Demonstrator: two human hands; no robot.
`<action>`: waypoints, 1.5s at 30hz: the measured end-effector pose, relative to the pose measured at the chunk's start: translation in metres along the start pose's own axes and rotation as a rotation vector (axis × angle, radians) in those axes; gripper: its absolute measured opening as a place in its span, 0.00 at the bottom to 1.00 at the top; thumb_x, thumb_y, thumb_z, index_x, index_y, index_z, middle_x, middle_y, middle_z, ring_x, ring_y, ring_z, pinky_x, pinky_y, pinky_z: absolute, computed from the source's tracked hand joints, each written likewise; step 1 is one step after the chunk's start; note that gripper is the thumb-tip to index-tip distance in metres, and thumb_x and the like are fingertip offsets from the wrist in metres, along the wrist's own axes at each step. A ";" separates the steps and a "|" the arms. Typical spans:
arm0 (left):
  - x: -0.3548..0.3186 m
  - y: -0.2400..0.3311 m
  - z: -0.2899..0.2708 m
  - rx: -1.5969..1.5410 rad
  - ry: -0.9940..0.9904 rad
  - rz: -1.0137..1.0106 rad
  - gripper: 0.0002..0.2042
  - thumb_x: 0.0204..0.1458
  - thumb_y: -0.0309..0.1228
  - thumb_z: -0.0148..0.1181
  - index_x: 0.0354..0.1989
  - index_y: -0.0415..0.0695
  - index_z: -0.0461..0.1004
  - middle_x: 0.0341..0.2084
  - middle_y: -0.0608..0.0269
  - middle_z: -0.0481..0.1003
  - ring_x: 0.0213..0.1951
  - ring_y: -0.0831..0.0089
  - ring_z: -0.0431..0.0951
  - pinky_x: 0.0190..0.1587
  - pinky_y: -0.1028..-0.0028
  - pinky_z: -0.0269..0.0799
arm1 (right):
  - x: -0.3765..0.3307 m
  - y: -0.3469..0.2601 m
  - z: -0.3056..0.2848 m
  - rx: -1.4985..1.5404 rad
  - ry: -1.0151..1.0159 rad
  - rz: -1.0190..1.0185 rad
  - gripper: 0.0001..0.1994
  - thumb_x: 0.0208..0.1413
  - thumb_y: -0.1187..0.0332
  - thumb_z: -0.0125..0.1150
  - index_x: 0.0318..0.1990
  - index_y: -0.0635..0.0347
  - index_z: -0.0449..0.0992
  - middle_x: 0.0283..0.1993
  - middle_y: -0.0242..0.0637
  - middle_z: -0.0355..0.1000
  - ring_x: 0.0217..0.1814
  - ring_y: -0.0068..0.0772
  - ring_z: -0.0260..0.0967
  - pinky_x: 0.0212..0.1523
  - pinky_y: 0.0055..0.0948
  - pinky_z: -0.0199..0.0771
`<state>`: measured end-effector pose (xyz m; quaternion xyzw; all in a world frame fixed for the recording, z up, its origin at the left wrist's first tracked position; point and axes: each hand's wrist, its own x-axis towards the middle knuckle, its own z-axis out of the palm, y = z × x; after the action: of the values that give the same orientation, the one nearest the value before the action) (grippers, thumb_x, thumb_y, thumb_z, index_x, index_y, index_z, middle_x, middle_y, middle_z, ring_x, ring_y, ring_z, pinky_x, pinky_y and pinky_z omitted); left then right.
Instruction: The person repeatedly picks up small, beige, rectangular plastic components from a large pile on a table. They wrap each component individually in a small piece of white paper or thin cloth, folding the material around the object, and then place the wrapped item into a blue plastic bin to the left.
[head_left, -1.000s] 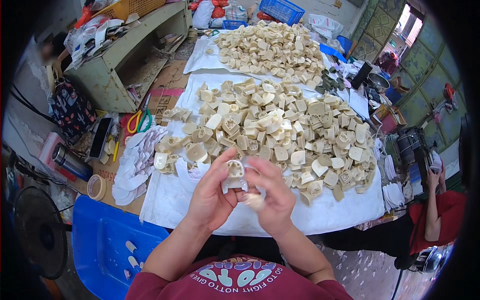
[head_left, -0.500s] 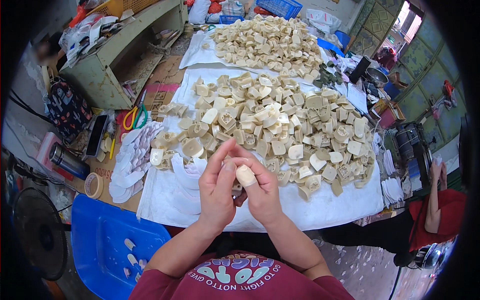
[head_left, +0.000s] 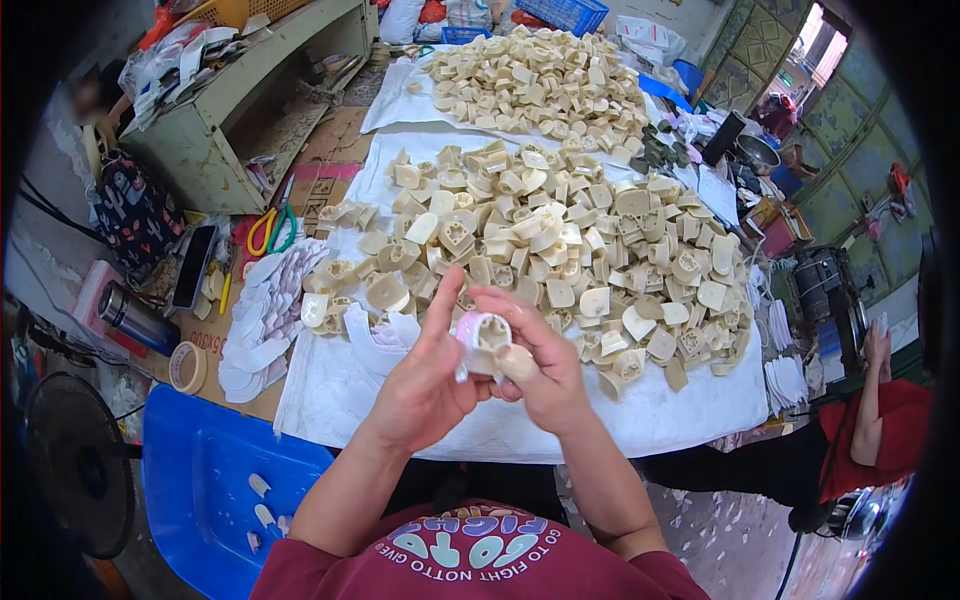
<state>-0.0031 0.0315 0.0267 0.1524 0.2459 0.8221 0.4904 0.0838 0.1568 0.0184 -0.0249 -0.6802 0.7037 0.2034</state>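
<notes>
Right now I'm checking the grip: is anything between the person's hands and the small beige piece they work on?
Nothing visible. The left hand and the right hand both hold the beige piece directly, bare fingers on it, above the white cloth in front of the pile of like pieces.

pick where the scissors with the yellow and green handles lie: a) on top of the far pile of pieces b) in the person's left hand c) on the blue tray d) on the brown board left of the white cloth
d: the scissors lie on the brown board left of the white cloth, well apart from both hands, which hold a small cream piece over the cloth's near edge.
</notes>
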 end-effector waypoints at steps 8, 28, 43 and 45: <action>-0.001 -0.001 -0.018 0.418 -0.150 0.166 0.48 0.51 0.27 0.63 0.72 0.53 0.32 0.52 0.59 0.69 0.51 0.66 0.72 0.52 0.65 0.68 | -0.002 0.024 -0.004 0.114 -0.001 -0.126 0.22 0.58 0.67 0.59 0.59 0.61 0.68 0.66 0.42 0.59 0.61 0.30 0.65 0.56 0.29 0.68; 0.002 0.020 -0.017 1.904 -0.289 0.671 0.27 0.29 0.26 0.71 0.44 0.40 0.72 0.32 0.57 0.70 0.35 0.59 0.72 0.36 0.66 0.66 | -0.016 0.001 -0.012 -0.466 0.101 0.075 0.10 0.60 0.73 0.54 0.45 0.65 0.78 0.38 0.33 0.77 0.37 0.19 0.71 0.37 0.19 0.71; 0.007 -0.008 -0.011 1.608 0.200 0.583 0.19 0.35 0.31 0.69 0.35 0.40 0.68 0.14 0.62 0.70 0.16 0.66 0.74 0.19 0.70 0.68 | -0.005 0.009 -0.014 -0.030 0.106 0.070 0.13 0.65 0.67 0.46 0.48 0.63 0.73 0.43 0.36 0.75 0.44 0.25 0.72 0.47 0.25 0.70; 0.009 -0.014 -0.010 1.580 0.247 0.609 0.19 0.36 0.32 0.69 0.35 0.40 0.68 0.14 0.61 0.71 0.15 0.67 0.75 0.19 0.70 0.69 | -0.005 0.012 -0.004 -0.156 0.213 -0.011 0.13 0.65 0.66 0.46 0.49 0.63 0.73 0.44 0.37 0.75 0.46 0.25 0.71 0.48 0.25 0.70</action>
<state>-0.0019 0.0430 0.0109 0.4183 0.7466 0.5163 -0.0323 0.0868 0.1585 0.0053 -0.1115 -0.7078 0.6408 0.2758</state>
